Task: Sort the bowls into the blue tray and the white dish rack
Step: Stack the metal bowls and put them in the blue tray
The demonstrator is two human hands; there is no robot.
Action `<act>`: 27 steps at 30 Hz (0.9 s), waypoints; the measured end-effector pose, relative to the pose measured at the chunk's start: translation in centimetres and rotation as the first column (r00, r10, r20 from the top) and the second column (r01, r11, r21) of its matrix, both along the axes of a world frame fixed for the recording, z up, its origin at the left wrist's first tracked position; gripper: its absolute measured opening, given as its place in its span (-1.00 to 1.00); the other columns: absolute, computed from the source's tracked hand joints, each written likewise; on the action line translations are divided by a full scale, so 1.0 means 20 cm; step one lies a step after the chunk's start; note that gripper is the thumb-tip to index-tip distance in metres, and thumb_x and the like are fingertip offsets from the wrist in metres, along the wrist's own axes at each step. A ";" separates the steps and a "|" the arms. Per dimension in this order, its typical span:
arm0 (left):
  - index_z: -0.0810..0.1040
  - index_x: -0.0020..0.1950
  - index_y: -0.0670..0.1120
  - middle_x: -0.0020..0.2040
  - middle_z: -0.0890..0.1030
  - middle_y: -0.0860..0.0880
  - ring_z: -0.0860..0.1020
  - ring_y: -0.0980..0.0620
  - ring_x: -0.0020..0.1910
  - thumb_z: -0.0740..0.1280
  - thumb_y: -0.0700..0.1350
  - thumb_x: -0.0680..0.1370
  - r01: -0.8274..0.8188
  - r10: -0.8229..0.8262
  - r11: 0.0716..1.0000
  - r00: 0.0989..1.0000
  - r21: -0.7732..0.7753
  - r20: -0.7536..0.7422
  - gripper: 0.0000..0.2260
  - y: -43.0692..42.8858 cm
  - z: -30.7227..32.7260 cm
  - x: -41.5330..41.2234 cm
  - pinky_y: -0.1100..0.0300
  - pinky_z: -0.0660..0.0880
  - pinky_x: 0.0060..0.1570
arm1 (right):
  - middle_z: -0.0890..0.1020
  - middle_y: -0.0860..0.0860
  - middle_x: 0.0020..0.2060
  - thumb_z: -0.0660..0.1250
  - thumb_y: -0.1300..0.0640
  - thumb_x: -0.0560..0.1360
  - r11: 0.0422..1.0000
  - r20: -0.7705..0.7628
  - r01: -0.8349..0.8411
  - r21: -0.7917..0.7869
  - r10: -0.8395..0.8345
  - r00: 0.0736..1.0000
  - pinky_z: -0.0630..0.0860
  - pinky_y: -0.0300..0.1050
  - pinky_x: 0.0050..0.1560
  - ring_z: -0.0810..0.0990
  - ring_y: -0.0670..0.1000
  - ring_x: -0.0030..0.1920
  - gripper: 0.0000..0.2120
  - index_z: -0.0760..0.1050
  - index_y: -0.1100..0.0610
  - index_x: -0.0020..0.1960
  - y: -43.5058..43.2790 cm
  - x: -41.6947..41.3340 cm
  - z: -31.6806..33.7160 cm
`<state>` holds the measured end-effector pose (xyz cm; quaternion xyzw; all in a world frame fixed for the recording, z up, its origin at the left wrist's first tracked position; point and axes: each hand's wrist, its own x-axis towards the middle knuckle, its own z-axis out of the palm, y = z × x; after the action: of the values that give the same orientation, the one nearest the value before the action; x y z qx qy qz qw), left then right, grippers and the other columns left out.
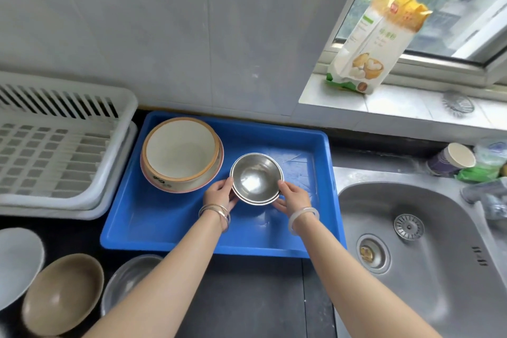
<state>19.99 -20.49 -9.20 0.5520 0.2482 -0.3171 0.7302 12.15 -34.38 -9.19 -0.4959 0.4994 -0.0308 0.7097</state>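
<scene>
Basically both hands gripped a small stack of steel bowls [256,178] over the blue tray [326,173]: left hand [219,193] pinched the left rim, right hand [292,196] cupped the right rim. Whether the stack touched the tray floor could not be told. Just beyond the left fingertips sat nested cream bowls [181,152]; the white dish rack [82,200] was further left. Best lowered level, clear of the cream bowls, both sides let go together.

To your right sits a steel sink [428,241], its drain strainer [408,227] in place. A flour bag [370,44] stands on the tiled windowsill [411,107]; a paper cup [452,159] lies tipped behind the sink.
</scene>
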 end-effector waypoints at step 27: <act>0.39 0.32 -0.26 0.34 0.45 -0.23 0.42 -0.15 0.33 0.19 -0.15 0.60 -0.086 0.084 0.985 0.996 -0.148 -0.018 -0.67 -0.15 0.02 0.10 0.11 0.42 0.17 | 0.48 0.05 0.06 0.18 0.09 0.59 0.994 0.018 -0.106 -0.029 0.107 0.994 0.48 -0.03 0.15 0.56 0.17 0.13 -0.73 0.41 0.11 0.26 -0.05 0.26 0.07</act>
<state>22.03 -23.44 -8.75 0.4832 0.2516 -0.3067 0.7804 17.27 -35.34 -7.69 -0.5314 0.4647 -0.0047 0.7083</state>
